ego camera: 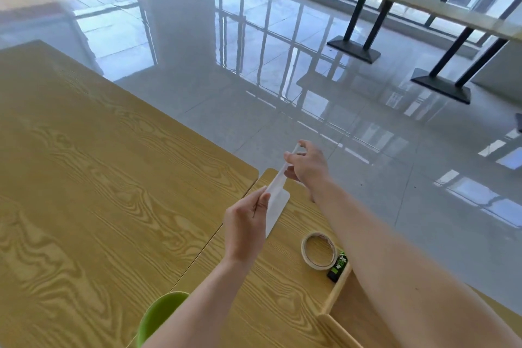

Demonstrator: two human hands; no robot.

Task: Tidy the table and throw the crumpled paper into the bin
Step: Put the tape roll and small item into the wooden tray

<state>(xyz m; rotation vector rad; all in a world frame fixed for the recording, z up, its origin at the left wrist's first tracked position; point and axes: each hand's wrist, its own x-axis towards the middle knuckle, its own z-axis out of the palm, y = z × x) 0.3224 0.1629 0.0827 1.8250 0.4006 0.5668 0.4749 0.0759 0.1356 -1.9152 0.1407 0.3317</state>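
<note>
Green plastic chair back (161,316) nearest; left hand (245,230) and right hand (308,167) pinch flat white paper sheet (278,200) over wood-grain table (99,178); uncrumpled, bin unseen; beige tape roll (318,251) remains.

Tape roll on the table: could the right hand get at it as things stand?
Probably not right away: the right hand is busy holding one end of the white strip; the left hand holds the other. The tape roll lies uncovered beside that forearm.
</note>
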